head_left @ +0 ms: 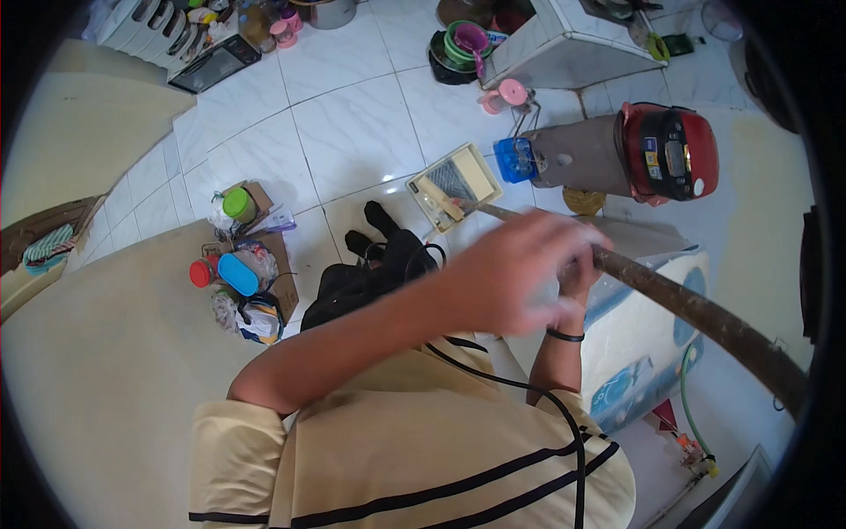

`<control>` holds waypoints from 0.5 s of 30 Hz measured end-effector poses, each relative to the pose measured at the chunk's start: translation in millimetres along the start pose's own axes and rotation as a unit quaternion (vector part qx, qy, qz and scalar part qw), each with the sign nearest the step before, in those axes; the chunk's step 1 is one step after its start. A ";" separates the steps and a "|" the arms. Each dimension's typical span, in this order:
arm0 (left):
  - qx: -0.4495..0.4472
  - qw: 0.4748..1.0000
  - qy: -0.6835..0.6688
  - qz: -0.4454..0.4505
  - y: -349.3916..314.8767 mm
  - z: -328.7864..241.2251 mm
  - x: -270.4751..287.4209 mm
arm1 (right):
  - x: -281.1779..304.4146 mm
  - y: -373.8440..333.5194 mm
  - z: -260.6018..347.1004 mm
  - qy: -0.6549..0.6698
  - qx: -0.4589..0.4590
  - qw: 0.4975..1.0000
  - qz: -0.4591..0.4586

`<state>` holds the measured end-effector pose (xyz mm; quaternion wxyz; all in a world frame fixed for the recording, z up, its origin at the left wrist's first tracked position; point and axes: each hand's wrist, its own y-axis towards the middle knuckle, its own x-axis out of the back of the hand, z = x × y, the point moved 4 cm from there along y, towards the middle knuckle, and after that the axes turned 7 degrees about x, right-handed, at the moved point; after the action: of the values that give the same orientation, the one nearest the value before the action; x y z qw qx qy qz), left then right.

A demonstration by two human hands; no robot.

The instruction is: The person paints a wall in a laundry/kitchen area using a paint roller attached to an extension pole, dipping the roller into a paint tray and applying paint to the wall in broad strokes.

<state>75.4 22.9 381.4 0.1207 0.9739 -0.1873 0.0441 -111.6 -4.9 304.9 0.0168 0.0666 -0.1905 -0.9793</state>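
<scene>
A long brown pole point(705, 309) slants from the right edge down toward the floor, its far end at a cream paint roller point(439, 197). That roller lies in a cream paint tray point(485, 176) with a grey ridged ramp. My right hand point(577, 269), below a black wristband, is closed around the pole, partly hidden behind the other hand. Over the same stretch of pole is my left hand point(511, 269), smeared by motion. Its thumb hangs apart from the pole, and whether its fingers grip cannot be made out.
On the right stand a white and blue washing machine point(617, 353) and a red rice cooker point(674, 154) on a grey-brown stand. A blue basket point(514, 160) sits near the tray. Jars and boxes point(238, 273) cluster at left. A black cable point(502, 381) crosses my shirt.
</scene>
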 end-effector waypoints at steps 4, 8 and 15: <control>-0.068 0.997 0.024 -0.024 29.0 -39.3 -58.8 | -11.7 -11.3 2.2 0.028 -0.008 0.997 0.072; -0.021 0.996 0.018 0.087 35.1 -27.2 -86.0 | -17.7 -20.9 6.6 0.048 -0.005 0.994 0.100; -0.054 0.997 0.031 0.045 30.9 -30.5 -91.3 | -11.1 -41.8 8.5 -0.069 -0.048 0.996 -0.007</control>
<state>-22.0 35.0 405.6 0.1773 0.9545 -0.2295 0.0699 -102.1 37.6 298.4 -0.0004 -0.0005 -0.1437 -0.9896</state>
